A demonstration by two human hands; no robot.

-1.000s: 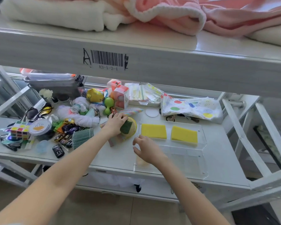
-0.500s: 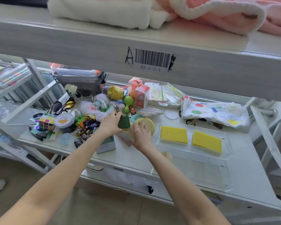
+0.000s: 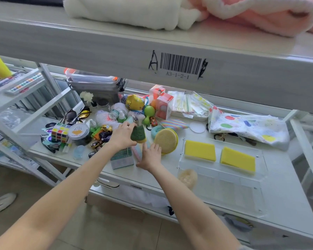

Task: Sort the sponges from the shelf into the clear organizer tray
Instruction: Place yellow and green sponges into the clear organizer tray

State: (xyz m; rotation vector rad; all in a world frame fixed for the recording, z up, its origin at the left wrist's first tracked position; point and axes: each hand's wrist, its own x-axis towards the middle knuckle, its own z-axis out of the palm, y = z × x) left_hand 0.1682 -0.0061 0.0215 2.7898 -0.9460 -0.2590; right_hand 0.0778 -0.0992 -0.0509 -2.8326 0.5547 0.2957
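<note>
Two yellow sponges (image 3: 200, 150) sit in tray (image 3: 222, 179); left hand (image 3: 122, 136) grips green sponge (image 3: 138, 135), right hand (image 3: 149, 156) open; round sponge (image 3: 165, 140) at tray's 9 o'clock remains.

Clutter (image 3: 101, 127) crowds the left; tray's (image 3: 222, 188) near compartments lie open

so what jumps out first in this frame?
The left hand lifting a green-and-yellow sponge above the shelf clutter, mid-frame. Right of it, two bright yellow sponges sit in the far compartments of the clear organizer tray. Overhead, a barcode label marks the upper shelf's edge.
</note>
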